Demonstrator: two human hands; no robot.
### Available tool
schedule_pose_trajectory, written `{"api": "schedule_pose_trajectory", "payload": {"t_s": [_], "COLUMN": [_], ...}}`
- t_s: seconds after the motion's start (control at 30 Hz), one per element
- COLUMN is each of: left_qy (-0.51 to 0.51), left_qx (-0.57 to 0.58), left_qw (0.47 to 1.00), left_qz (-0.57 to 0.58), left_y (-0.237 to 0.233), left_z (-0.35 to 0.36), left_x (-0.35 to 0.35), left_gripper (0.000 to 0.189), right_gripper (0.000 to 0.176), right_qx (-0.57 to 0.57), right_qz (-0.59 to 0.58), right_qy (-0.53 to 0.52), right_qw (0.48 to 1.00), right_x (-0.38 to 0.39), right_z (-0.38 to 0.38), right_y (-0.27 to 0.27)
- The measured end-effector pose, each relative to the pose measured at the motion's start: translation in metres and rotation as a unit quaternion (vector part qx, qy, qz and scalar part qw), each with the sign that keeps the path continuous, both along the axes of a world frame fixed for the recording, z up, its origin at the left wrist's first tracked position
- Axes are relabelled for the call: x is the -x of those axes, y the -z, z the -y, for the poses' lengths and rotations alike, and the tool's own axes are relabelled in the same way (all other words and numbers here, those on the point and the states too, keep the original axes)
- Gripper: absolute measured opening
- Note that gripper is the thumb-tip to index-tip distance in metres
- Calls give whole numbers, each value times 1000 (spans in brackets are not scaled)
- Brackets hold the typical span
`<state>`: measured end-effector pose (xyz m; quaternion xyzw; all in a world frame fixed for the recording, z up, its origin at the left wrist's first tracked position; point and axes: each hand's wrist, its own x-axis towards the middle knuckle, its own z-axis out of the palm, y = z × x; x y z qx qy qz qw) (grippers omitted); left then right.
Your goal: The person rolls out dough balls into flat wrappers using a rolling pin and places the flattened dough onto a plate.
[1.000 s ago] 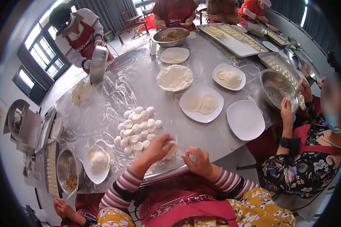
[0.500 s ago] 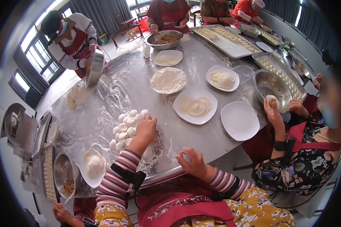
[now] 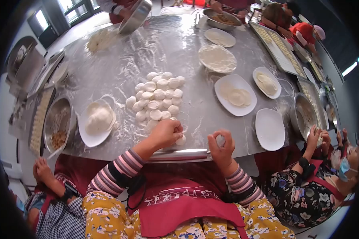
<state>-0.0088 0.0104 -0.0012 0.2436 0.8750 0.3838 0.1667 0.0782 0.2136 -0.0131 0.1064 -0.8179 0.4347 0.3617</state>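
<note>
Many small round dough pieces (image 3: 158, 94), dusted with flour, lie grouped on the metal table in front of me. My left hand (image 3: 166, 133) is at the near edge of this group, thumb and fingers pinched together on a dough piece that is mostly hidden by them. Just below those fingertips rests another flat dough piece (image 3: 180, 140). To the right, over the table's front edge, my right hand (image 3: 222, 148) is curled with a small pale dough piece (image 3: 220, 140) between thumb and fingers.
A plate of stacked wrappers (image 3: 83, 133) and a bowl of filling (image 3: 70, 119) stand on the left. On the right are a plate of wrappers (image 3: 227, 107), a bare white plate (image 3: 270, 129) and a steel bowl (image 3: 297, 109). Co-workers sit on both sides; one across tilts a basin (image 3: 135, 18).
The view has turned to the right and downward. My left hand has drawn back from the dough group's right side to its near edge. The right hand keeps its curled grip.
</note>
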Motion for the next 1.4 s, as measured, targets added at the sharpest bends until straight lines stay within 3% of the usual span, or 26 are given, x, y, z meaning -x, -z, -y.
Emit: {"api": "schedule_pose_trajectory", "payload": {"t_s": [0.07,0.27,0.37,0.4,0.43,0.5,0.53,0.57,0.63,0.77,0.87,0.93,0.97,1.03,1.1,1.17,1.33,1.4], "left_qy": [-13,0,1,-5,-27,-51,-48,-42,-52,-29,36,20,9,-11,11,-1,15,76], "left_qx": [-12,9,6,1,-24,-49,-42,-34,-29,-48,-30,-38,-43,-69,-67,-46,-28,20], "left_qw": [1000,999,998,998,998,996,997,998,998,997,998,997,995,997,998,999,998,996], "left_qz": [10,-32,-57,-56,-56,-51,-32,-14,-32,-47,-46,-64,-85,-32,8,-15,-62,-44], "left_y": [5,9,5,10,16,20,17,16,13,13,16,21,22,16,12,7,4,-1], "left_z": [8,5,13,17,22,26,26,25,15,10,12,16,18,20,18,10,-3,0], "left_x": [-5,6,-1,-5,-9,-15,-18,-20,-18,-5,-4,-8,-10,-12,-14,-14,-4,-6], "left_gripper": [15,13,7,7,8,11,11,12,11,12,12,10,9,9,10,11,12,10], "right_gripper": [27,24,22,22,22,24,24,24,22,21,21,21,21,22,22,22,22,23], "right_qx": [16,108,11,-98,-102,70,75,77,-77,-7,-31,-107,-108,79,61,-50,10,5], "right_qz": [35,129,54,-18,-19,49,60,63,-46,1,-37,-27,-25,57,52,-19,0,-2], "right_qy": [-4,-47,27,51,45,34,39,43,54,29,36,70,68,40,63,60,24,25], "right_qw": [999,985,998,994,994,996,995,994,995,1000,998,991,991,994,995,997,1000,1000], "right_x": [20,70,52,38,28,11,12,21,53,72,53,23,12,-1,14,44,59,40], "right_z": [-5,11,1,0,-1,-1,0,2,4,14,6,0,-1,0,2,6,7,2], "right_y": [18,3,20,12,17,24,24,23,13,1,4,9,14,20,18,7,5,11]}}
